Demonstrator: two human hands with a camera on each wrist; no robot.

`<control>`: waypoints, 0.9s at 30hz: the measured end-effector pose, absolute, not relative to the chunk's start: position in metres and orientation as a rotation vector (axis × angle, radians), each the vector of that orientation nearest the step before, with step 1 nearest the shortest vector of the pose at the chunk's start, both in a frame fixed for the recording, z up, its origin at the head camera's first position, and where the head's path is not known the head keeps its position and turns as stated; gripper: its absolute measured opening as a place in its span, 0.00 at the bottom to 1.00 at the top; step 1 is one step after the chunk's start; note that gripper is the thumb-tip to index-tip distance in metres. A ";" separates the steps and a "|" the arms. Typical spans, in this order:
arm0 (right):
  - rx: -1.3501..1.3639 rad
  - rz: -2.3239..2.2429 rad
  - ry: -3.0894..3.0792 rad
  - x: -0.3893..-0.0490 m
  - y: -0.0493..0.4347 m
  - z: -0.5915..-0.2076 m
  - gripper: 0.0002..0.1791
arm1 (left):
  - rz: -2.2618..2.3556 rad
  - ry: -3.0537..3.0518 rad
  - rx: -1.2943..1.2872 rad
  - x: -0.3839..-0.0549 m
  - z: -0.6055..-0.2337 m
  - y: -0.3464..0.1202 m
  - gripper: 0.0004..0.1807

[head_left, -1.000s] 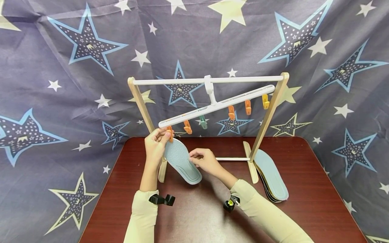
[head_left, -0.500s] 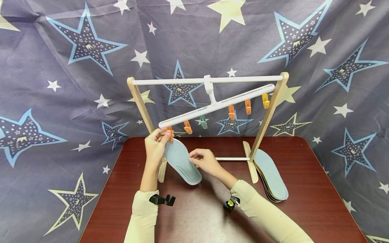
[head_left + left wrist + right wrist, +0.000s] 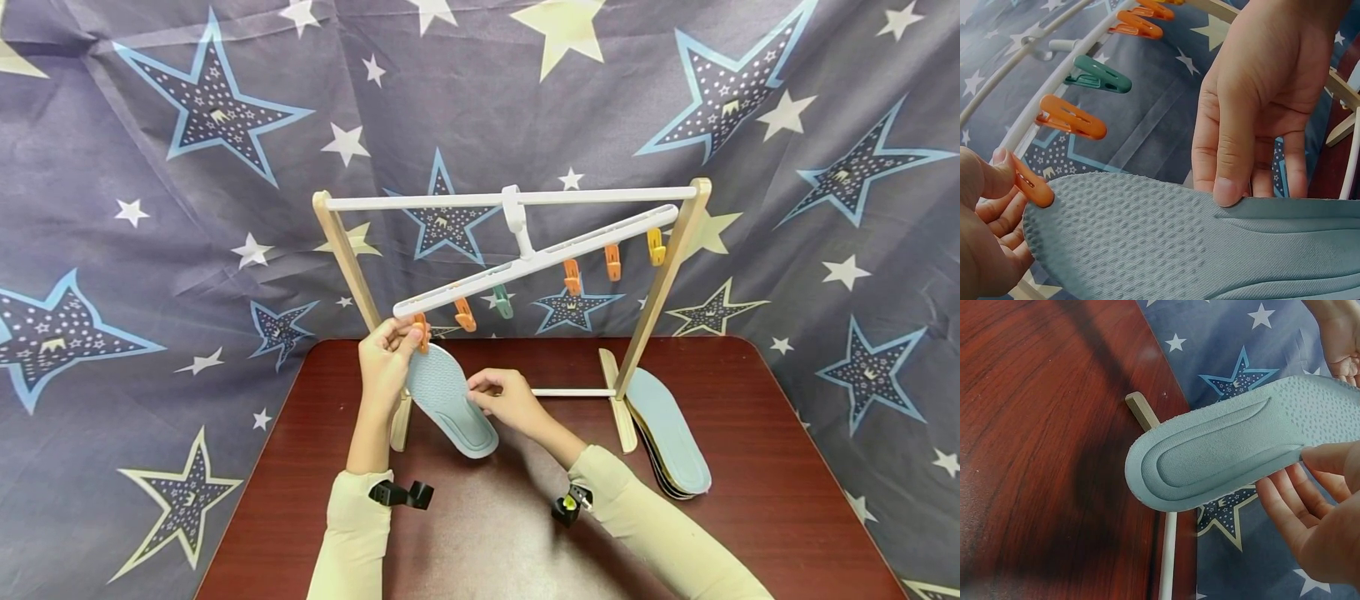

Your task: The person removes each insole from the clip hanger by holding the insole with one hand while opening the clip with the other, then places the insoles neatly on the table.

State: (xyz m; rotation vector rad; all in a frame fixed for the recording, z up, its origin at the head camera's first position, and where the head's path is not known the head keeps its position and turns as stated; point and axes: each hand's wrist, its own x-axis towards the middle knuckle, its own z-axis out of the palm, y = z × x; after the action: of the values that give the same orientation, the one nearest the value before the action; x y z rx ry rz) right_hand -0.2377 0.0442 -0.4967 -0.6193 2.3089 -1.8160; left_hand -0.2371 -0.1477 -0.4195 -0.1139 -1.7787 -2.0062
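A light blue-green insole (image 3: pixel 450 400) hangs slanted below the low left end of a white clip hanger (image 3: pixel 536 262). With thumb and fingers my left hand (image 3: pixel 384 358) pinches the orange clip (image 3: pixel 1034 182) at that end. The clip's tip lies over the insole's textured toe edge; whether it bites there I cannot tell. My right hand (image 3: pixel 510 402) pinches the insole's side edge near its middle, thumb on the upper face and fingers behind, as the right wrist view shows. Several other clips, orange, green (image 3: pixel 1102 74) and yellow (image 3: pixel 656 247), hang along the bar.
The hanger hooks over the white top rail (image 3: pixel 427 201) of a wooden-sided stand (image 3: pixel 660 287). A stack of insoles (image 3: pixel 670 433) lies on the dark red table (image 3: pixel 757 467) beside the stand's right foot. Star-patterned cloth (image 3: pixel 225 375) hangs behind.
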 end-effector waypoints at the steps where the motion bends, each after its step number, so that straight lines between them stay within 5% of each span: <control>1: -0.616 -1.815 2.310 -0.238 0.044 -0.497 0.08 | -2.009 -1.777 -0.118 -0.237 -0.420 -0.147 0.08; 27: -0.632 -1.810 2.275 -0.219 0.050 -0.460 0.09 | -2.003 -1.795 -0.093 -0.238 -0.421 -0.144 0.06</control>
State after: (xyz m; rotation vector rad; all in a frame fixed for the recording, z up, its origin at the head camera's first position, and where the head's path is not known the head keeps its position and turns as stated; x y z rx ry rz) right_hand -0.2186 0.0500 -0.4603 -0.6320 2.2749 -1.8103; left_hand -0.2383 -0.1444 -0.4208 -0.0931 -1.7948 -2.0029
